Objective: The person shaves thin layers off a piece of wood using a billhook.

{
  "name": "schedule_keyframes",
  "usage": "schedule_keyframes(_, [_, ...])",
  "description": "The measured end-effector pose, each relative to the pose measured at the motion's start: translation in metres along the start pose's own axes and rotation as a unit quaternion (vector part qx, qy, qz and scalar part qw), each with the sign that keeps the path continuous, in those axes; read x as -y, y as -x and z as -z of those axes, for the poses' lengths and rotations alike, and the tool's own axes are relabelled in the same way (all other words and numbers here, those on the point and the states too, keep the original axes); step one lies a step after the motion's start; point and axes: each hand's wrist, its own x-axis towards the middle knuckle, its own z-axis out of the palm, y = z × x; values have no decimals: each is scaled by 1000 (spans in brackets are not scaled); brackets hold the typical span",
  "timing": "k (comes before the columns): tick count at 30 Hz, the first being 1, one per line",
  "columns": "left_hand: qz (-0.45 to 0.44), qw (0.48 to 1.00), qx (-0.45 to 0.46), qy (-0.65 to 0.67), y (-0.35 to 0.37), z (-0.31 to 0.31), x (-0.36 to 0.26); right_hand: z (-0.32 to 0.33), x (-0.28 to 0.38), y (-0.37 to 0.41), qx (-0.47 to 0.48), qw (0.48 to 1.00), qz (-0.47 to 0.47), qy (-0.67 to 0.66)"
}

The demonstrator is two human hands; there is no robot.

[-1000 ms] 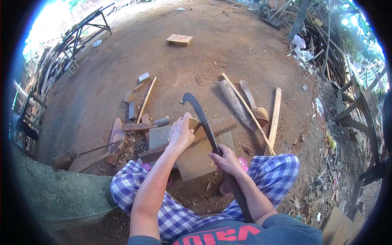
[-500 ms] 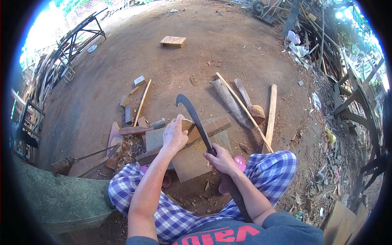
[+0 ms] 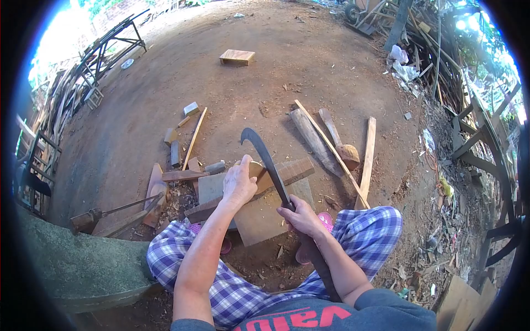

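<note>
Here we have our right hand's (image 3: 303, 216) fingers clamped round the knife (image 3: 267, 159), its hooked tip pointing left. Our left hand (image 3: 239, 183) has its fingers closed on a small wood piece (image 3: 255, 169) at the beam (image 3: 295, 170), just beside the blade; whether they touch, we cannot tell. The beam lies slantwise over a board (image 3: 265, 220) between our knees.

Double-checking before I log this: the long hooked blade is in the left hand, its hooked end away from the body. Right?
Wrong hand: the head view shows the long hooked blade in the right hand. Its hooked end is away from the body, as you say. The left hand holds a small piece of wood.
</note>
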Motion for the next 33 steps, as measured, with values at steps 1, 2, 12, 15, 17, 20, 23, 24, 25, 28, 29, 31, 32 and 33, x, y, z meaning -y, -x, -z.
schedule_keyframes(1, [3,1000,2,2,0,0,0,0,0,0,4,1000,-1,-10])
schedule_keyframes(2, [3,1000,2,2,0,0,1,1,0,0,4,1000,0,-10])
schedule_keyframes(12, [4,1000,12,4,0,-1,1,4,-4,-2,46,996,-17,-74])
schedule_keyframes(15, [-1,1000,9,6,1,1,1,2,-4,-1,32,999,-9,-42])
schedule_keyframes(17, [3,1000,18,10,1,1,1,1,-4,-1,19,1000,-6,-19])
schedule_keyframes(20, [2,1000,18,12,1,0,2,-1,-7,-2,9,1000,-10,-7])
schedule_keyframes(23, [5,1000,20,13,0,1,2,-1,-8,-2,-1,1000,7,-12])
schedule_keyframes(24, [5,1000,21,14,0,2,2,0,-9,-3,11,999,5,-33])
schedule_keyframes(25, [3,1000,22,16,0,2,2,0,-9,-4,23,998,2,-54])
schedule_keyframes(28, [3,1000,17,17,-1,1,3,3,-2,-3,52,993,-19,-99])
schedule_keyframes(29, [2,1000,17,17,-1,1,2,5,-2,-3,51,994,-19,-99])
schedule_keyframes(31, [12,999,28,15,-1,4,-1,6,-4,-5,65,990,-32,-118])
schedule_keyframes(32, [10,999,29,14,-1,4,-1,5,-4,-4,63,990,-32,-119])
schedule_keyframes(33, [11,999,30,13,-1,3,-1,5,-4,-3,63,990,-29,-127])
